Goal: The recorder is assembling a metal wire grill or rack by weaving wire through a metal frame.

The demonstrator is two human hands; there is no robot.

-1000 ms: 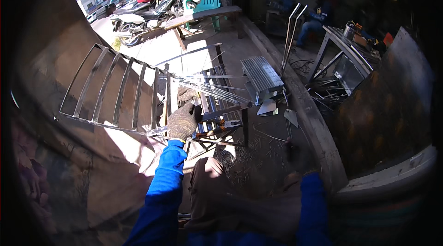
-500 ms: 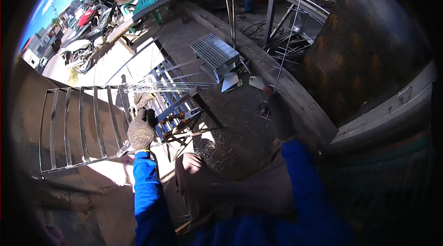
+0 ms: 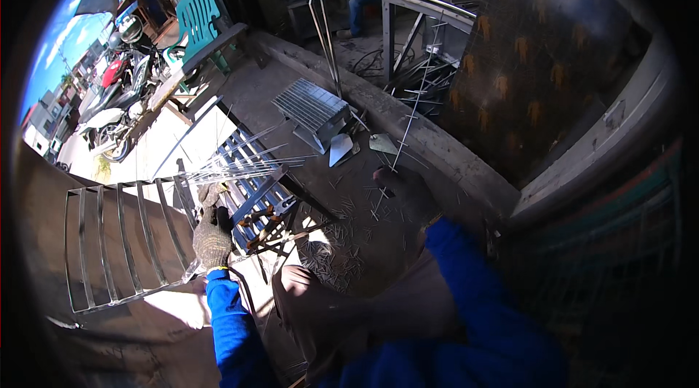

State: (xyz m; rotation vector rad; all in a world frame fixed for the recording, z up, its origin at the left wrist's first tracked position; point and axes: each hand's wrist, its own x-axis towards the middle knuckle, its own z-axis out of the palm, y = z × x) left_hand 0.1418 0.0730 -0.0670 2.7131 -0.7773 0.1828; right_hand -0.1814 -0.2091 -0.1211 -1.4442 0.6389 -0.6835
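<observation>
The right hand [image 3: 404, 187] has come up at frame centre, gripping a thin rod [image 3: 415, 100]. Lower left, the gloved left hand [image 3: 212, 236] clasps a bundle of rods [image 3: 233, 162] fanning up-right above it

Hard sunlight from upper left floods the ground beyond the left hand [image 3: 212, 240], leaving glare. Right hand [image 3: 405, 190] lies in deep shadow; fisheye edges bend and darken.

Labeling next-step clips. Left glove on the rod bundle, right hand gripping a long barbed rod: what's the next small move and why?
Probably swing the long rod in the right hand leftward and lay it onto the thin rod bundle that the gloved left hand steadies on the small stand. The rod leans away toward the bench, apart from the bundle, while the left hand looks set at the bundle's near end.
</observation>
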